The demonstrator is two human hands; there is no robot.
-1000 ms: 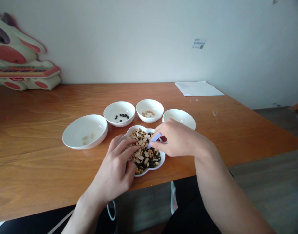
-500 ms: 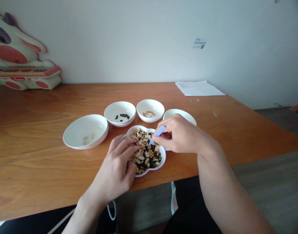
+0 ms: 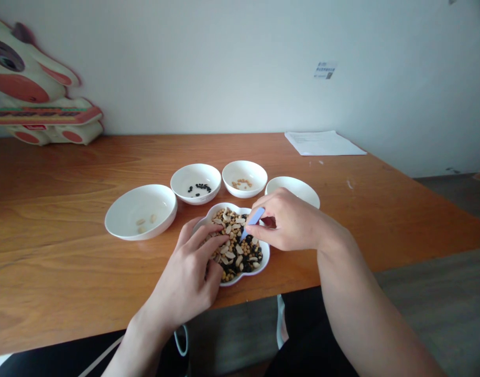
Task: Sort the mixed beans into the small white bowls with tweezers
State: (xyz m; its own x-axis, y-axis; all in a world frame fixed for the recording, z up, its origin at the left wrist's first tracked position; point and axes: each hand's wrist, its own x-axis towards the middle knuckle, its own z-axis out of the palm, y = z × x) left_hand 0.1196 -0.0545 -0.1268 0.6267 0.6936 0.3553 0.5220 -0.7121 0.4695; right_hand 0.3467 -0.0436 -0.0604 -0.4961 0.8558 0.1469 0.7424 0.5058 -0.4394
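Observation:
A white scalloped dish (image 3: 265,259) near the table's front edge holds a mix of peanuts (image 3: 227,256), black beans and small yellow beans. My left hand (image 3: 193,267) rests over the dish's left side, fingers apart and reaching onto the mix. My right hand (image 3: 289,220) pinches light purple tweezers (image 3: 254,218), their tip pointing down into the mix near the dish's middle. Behind the dish stand a white bowl with a few peanuts (image 3: 124,222), a bowl with black beans (image 3: 185,178) and a bowl with yellow beans (image 3: 234,173). Another white bowl (image 3: 293,183) is partly hidden behind my right hand.
The wooden table (image 3: 59,251) ends just in front of the dish, above my legs. Papers (image 3: 324,143) lie at the back right. A cartoon animal figure (image 3: 47,115) stands at the back left against the wall, which bears a small label (image 3: 324,70).
The tweezers' tip has dipped slightly lower into the mix. My left hand keeps its place on the dish. The whole view has shifted a little.

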